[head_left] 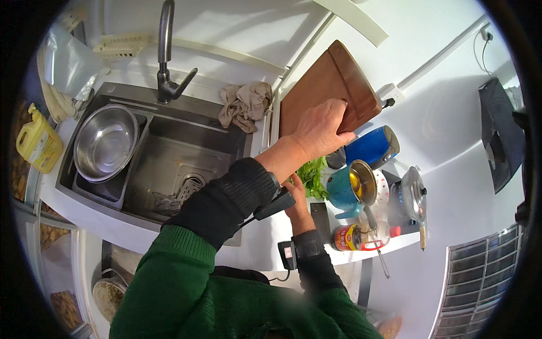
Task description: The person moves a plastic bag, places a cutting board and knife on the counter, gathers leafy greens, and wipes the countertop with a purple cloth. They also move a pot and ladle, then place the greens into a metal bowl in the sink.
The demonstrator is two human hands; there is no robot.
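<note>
Green sleeves nearest; left hand (pixel 323 129) gripping cutting board (pixel 330 85) upright vs wall — right hand (pixel 298 198) by greens (pixel 314 176), grip unclear.

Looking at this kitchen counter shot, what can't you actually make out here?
Head view:
- Right hand: its fingers are largely hidden by the left forearm, so its grip on the leafy greens is unclear.
- Lower part of the wooden cutting board: covered by the left hand gripping its edge.
- Contents of the teal pot: too small to tell.
- Bottle: label too small.
</note>
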